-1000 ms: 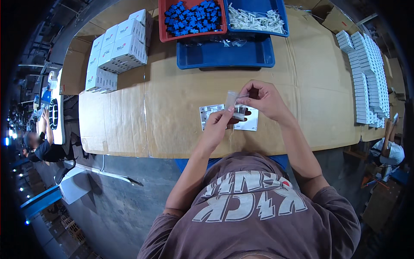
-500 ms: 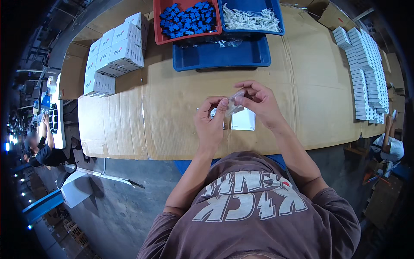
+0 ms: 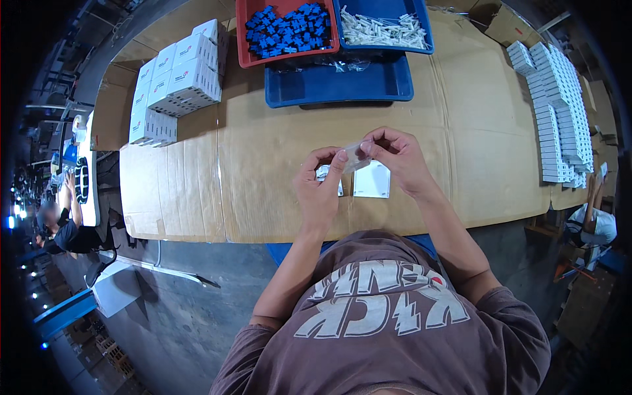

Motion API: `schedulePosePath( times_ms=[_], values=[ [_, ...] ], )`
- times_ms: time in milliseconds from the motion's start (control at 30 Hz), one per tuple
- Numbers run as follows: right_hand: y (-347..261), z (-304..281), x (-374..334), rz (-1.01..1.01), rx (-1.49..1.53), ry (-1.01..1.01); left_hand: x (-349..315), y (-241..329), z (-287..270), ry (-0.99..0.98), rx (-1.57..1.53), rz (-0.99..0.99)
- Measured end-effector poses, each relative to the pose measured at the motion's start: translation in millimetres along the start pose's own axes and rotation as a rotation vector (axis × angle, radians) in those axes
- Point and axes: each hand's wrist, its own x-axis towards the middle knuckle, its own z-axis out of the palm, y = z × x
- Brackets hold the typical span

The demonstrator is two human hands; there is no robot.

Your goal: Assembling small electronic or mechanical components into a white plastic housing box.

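Just above a cardboard surface (image 3: 263, 207), a small clear plastic bag (image 3: 356, 158) hangs between a worker's two bare hands. Thin and glossy, the bag is creased and catches pale highlights; what it may contain is too blurred to tell. The left hand (image 3: 320, 181) pinches its left side between thumb and forefinger, the other fingers curled. The right hand (image 3: 397, 158) grips the upper right end between thumb and fingertips.

Below lies a flat white square (image 3: 372, 183), smooth and sharp-cornered, beside a second white piece (image 3: 322, 172) mostly hidden by the left hand. The brown cardboard is dull, with long creases. Beyond it, a red plastic tray (image 3: 289, 60) holds chunky blue pieces (image 3: 289, 31), and a blue tray (image 3: 388, 48) holds slender white ones; a deeper-set blue tray (image 3: 329, 89) sits nearer. Crisp-edged white boxes (image 3: 187, 78) rise at left, with slimmer white boxes (image 3: 559, 118) stacked at right.
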Motion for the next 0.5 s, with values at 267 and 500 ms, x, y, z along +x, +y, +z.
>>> schedulePosePath(
  times_ms=[267, 500],
  values=[
    [5, 10, -3, -0.070, 0.018, 0.002, -3, -1, 0, -0.045, -0.090, 0.111],
    [6, 15, -5, -0.056, 0.035, -0.038, -3, 9, -2, -0.093, -0.009, 0.024]
  ],
)
